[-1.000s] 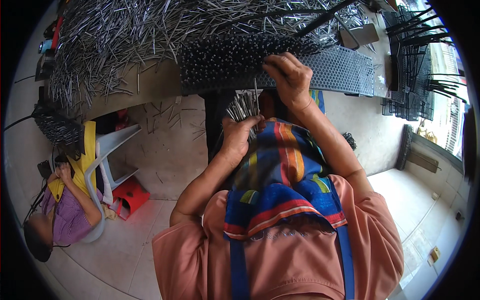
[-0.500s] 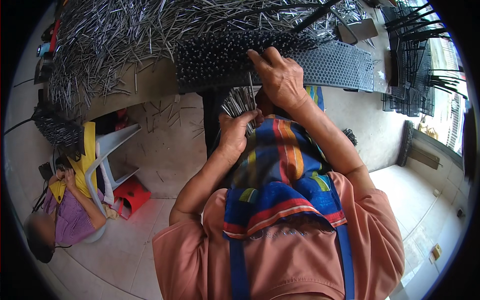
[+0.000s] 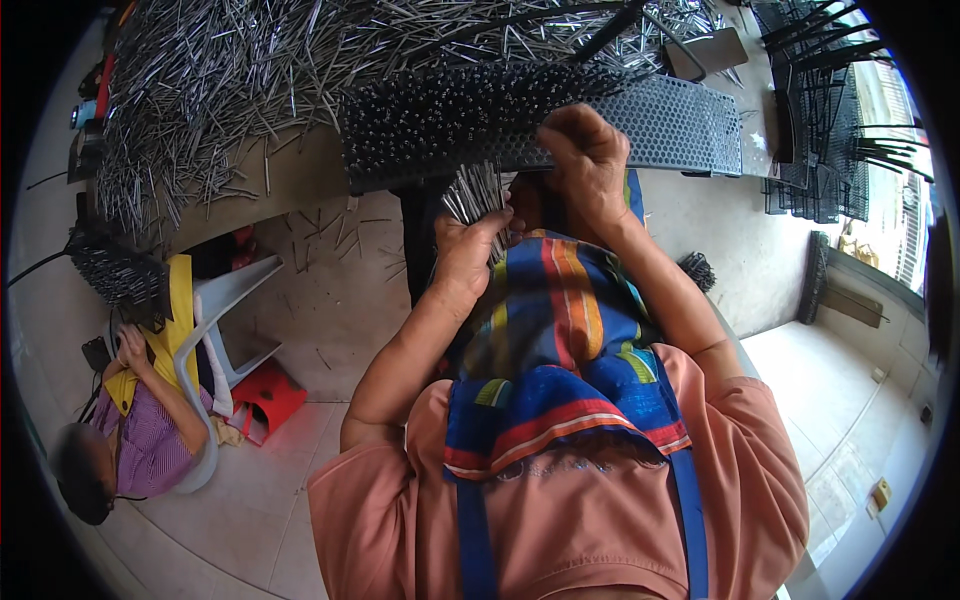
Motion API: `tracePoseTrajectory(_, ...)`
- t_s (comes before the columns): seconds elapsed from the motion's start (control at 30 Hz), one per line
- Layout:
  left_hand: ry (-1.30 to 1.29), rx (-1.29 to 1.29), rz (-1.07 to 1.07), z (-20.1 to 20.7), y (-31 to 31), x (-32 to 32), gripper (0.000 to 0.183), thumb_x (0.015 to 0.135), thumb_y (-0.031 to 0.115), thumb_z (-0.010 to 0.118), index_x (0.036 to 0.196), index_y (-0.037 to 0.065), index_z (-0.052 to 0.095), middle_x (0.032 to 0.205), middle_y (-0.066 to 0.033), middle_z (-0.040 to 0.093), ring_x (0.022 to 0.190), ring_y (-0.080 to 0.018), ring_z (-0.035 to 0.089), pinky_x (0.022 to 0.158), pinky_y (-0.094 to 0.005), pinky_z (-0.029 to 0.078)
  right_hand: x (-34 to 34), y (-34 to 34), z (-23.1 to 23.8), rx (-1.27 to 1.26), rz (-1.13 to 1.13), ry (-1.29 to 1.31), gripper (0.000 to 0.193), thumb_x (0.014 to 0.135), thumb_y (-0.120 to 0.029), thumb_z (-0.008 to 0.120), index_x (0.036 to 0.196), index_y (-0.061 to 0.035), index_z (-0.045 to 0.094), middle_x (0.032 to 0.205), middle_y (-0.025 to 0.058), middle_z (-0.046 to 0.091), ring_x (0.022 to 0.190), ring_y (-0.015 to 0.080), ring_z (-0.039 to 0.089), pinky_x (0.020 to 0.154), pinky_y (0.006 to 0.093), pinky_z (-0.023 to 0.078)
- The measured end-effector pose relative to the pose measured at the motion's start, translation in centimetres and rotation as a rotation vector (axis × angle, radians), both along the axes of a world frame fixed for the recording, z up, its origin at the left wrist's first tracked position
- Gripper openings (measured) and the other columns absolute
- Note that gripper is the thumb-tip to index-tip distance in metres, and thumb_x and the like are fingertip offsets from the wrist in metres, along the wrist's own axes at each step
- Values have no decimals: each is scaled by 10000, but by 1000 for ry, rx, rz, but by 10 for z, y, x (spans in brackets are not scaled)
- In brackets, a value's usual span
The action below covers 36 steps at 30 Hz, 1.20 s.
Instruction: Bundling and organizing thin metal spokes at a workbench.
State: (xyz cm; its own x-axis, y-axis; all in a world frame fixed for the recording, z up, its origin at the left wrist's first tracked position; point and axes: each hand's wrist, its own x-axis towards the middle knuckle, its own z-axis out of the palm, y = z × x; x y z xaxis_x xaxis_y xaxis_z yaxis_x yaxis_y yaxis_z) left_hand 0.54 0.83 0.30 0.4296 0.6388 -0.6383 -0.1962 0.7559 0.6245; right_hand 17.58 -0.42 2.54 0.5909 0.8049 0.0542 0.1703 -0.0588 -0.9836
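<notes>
My left hand (image 3: 464, 252) is wrapped round a bundle of thin metal rods (image 3: 476, 193), whose upper ends fan out above the thumb. Just to its right and farther away, my right hand (image 3: 594, 165) is closed with its fingers curled together at the near edge of a curved, perforated metal rack (image 3: 690, 122). Whatever those fingers hold, if anything, cannot be made out. Many dark rods (image 3: 425, 122) stand upright in the holes over the rack's left and middle parts. Holes without rods show on its right part.
A large heap of loose metal rods (image 3: 230, 75) covers the table behind and left. Racks with long black rods (image 3: 830, 120) stand at the far right. At left, another person (image 3: 155, 430) sits by a grey plastic chair (image 3: 200, 345) and a red bag (image 3: 268, 400).
My right hand has moved to the right and a little nearer, away from the rods standing in the rack. The single rod that showed below it is no longer visible. My left hand stays with the bundle.
</notes>
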Motion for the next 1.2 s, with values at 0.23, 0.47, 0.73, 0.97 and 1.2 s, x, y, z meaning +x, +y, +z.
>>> tracePoseTrajectory(0.23, -15, -76, 31, 4, -2, 9, 136, 777, -69, 700, 909, -57, 667, 805, -138, 702, 649, -237, 701, 542, -331, 576, 4, 12, -3, 153, 22, -491, 60, 832, -19, 685, 884, -12, 656, 688, 42, 601, 600, 67, 536, 537, 233, 428)
tracePoseTrajectory(0.47, 21, -94, -17, 5, 0, 7, 177, 798, -50, 671, 975, -35, 684, 840, -149, 718, 686, -235, 706, 600, -342, 578, 6, 18, -3, 81, 123, -652, 130, 781, -45, 716, 904, -40, 676, 779, 89, 627, 630, 210, 623, 564, 292, 479)
tracePoseTrajectory(0.73, -128, -82, -39, 2, 0, 4, 204, 804, -64, 652, 1007, -48, 661, 870, -152, 711, 703, -249, 711, 620, -349, 598, -3, -5, 7, -136, 240, -802, 143, 758, -154, 736, 861, -70, 685, 769, 80, 617, 625, 236, 617, 552, 337, 479)
tracePoseTrajectory(0.97, -191, -118, 28, 5, -7, 10, 216, 800, -75, 658, 1007, -17, 656, 855, -122, 698, 671, -224, 698, 549, -315, 572, 2, -16, 3, -452, 272, 439, 68, 821, -55, 706, 815, 3, 671, 655, -24, 588, 549, 31, 484, 472, 220, 366)
tracePoseTrajectory(1.2, -9, -201, 50, -3, -10, 0, 218, 817, -28, 658, 1032, 2, 655, 834, -121, 698, 674, -230, 700, 563, -342, 576, 8, -2, 10, 120, -70, 2, 79, 806, 39, 708, 868, -9, 698, 714, -34, 612, 584, 17, 488, 521, 177, 359)
